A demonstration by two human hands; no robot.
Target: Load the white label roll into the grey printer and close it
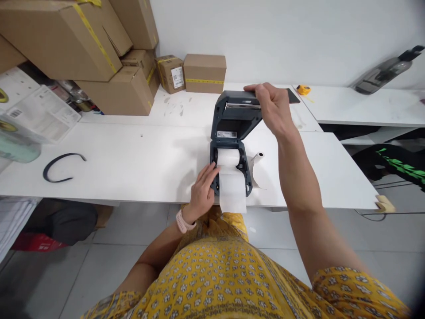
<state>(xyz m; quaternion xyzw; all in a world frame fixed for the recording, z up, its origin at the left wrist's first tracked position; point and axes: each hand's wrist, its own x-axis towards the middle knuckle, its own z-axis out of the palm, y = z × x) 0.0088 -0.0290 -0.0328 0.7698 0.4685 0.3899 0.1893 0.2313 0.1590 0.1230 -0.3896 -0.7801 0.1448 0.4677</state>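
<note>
A dark grey label printer (229, 135) stands on the white table (133, 159) with its lid (237, 110) raised. Inside lies a white paper roll (228, 157), and a strip of its paper (233, 191) hangs out over the table's front edge. My right hand (270, 108) grips the top edge of the raised lid. My left hand (203, 191) rests against the printer's left side, fingers reaching to the roll's left end. A pink watch sits on my left wrist.
Cardboard boxes (109, 57) are stacked at the back left. A black curved band (61, 166) lies on the table's left part. A second white roll (256, 170) lies right of the printer. A yellow tape measure (303, 90) and a handheld vacuum (381, 75) sit on the right-hand table.
</note>
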